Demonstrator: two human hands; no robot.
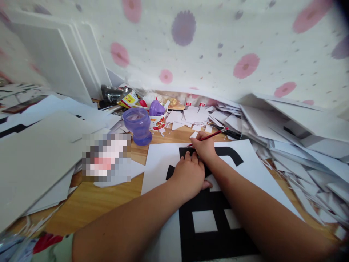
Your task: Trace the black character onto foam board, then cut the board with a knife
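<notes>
A white sheet lies on the wooden table under both arms. On top of it is a flat black cut-out shape with square openings and a curved end at the upper right. My left hand lies flat on the black shape, fingers stretched out and pressing it against the sheet. My right hand is closed around a red pencil, just beyond the left fingertips. The pencil slants up to the right, and its tip meets the upper edge of the black shape. Part of the shape is covered by my hands and forearms.
A purple translucent cup and a paper tub stand behind the sheet. White boards lie on the left; heaped white offcuts fill the right. A black knife-like tool lies behind the sheet. A patterned curtain hangs at the back.
</notes>
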